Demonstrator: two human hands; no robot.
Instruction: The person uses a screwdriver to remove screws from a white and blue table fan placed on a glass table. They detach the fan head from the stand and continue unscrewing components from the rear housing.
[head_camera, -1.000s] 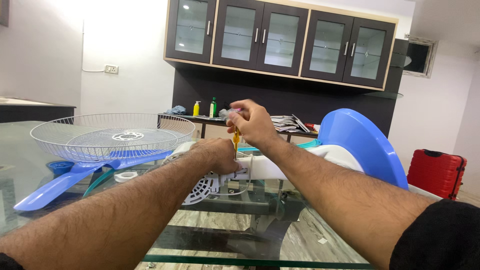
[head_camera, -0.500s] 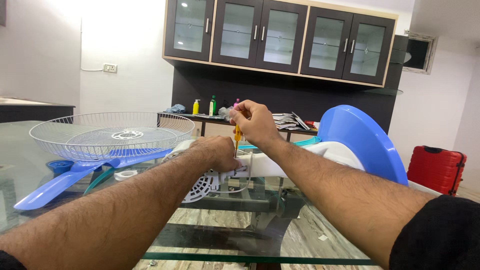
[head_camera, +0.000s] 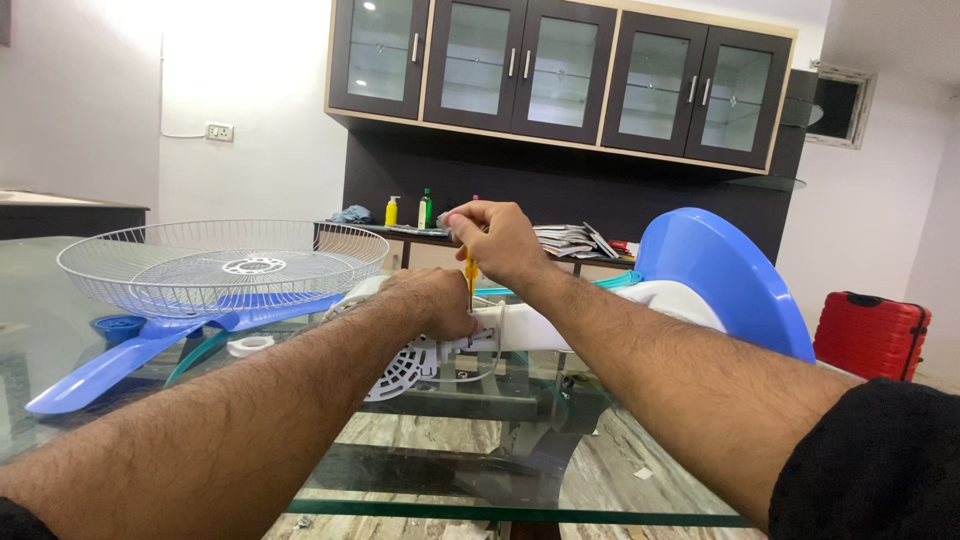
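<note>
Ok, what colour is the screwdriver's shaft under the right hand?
Yellow. The screwdriver shows best in the head view, upright below the right hand.

My right hand grips a yellow screwdriver upright. My left hand steadies the white fan body on the glass table.

Upper centre of the frame, a dark wall cabinet with four glass doors and a pale wood edge hangs over a dark back panel. Below it runs a low counter carrying a yellow bottle, a green bottle and a stack of papers. At left, a bright white wall with a switch plate. Far right, a red suitcase stands on the floor. Through the glass tabletop, a marbled floor shows.
</note>
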